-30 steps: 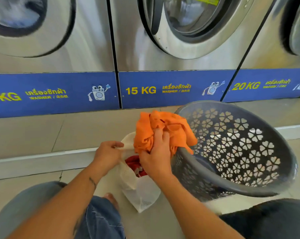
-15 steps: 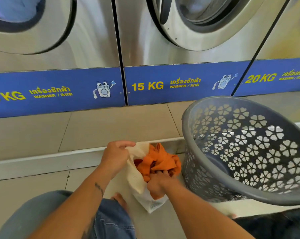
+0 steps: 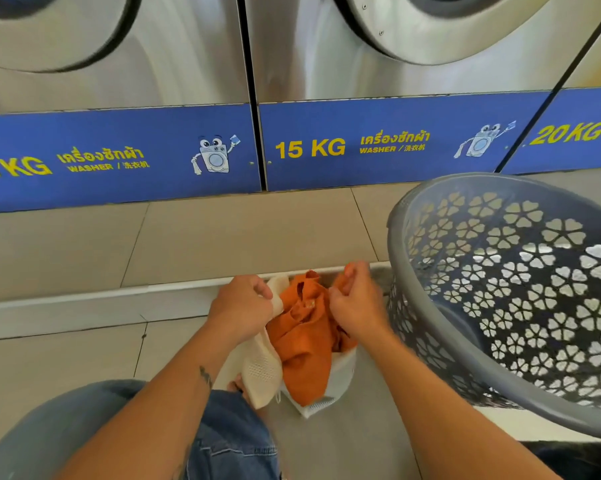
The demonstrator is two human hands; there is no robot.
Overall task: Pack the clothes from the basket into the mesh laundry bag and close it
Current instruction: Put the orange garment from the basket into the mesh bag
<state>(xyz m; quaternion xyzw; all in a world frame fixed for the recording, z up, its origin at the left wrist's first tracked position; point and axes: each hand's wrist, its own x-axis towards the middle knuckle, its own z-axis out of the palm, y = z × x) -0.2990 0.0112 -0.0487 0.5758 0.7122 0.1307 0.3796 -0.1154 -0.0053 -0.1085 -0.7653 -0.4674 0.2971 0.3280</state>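
- Head view: I see the left hand (image 3: 241,304) gripping the cream rim of the mesh laundry bag (image 3: 261,370), with the fingers curled round the fabric at the left side of the bag's mouth.
- I see the right hand (image 3: 356,299) with its fingers curled, pinching cloth at the right side of the mouth; I cannot tell if it holds the bag's rim, the garment, or both.
- The orange garment (image 3: 304,336) sits in the open mouth of the bag, between the two hands, and it bulges up above the rim. The bag's mouth is not closed.
- The bag stands on the tiled floor (image 3: 67,358), near the raised step (image 3: 223,237) that runs under the machines.
- The grey basket (image 3: 506,367) with flower-shaped holes is tilted, just to the right of the bag, its opening turned toward me. I see no clothes in the part of its inside that shows.
- Behind, steel washers (image 3: 326,64) carry blue panels (image 3: 119,157) marked "15 KG" and "20KG".
- At the bottom I see knees in blue jeans (image 3: 230,441).
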